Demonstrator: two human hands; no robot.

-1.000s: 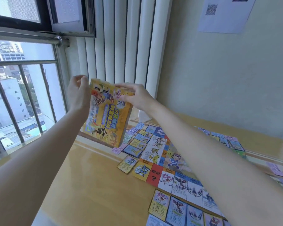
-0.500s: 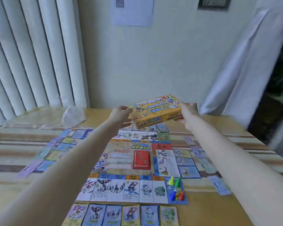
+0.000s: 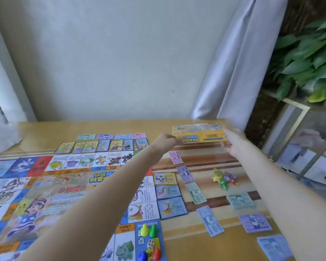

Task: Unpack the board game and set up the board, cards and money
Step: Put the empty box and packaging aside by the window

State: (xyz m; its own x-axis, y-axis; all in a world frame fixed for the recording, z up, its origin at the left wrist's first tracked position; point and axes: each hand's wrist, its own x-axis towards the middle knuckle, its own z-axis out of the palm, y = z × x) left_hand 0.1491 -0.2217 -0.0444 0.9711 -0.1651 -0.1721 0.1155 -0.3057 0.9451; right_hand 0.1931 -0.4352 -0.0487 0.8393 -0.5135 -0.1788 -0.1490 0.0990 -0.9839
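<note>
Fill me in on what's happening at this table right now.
A person is holding the yellow game box between the left hand and the right hand, at the table's far right corner. Whether it touches the table I cannot tell. The board lies unfolded, with cards in rows along its far edge and right side, and pawns and a die on its near corner square. Money bills are spread on the right, beside a small pile of coloured pieces.

Glossy wooden table, matt paper board, seemingly cardboard box, plastic pawns.
</note>
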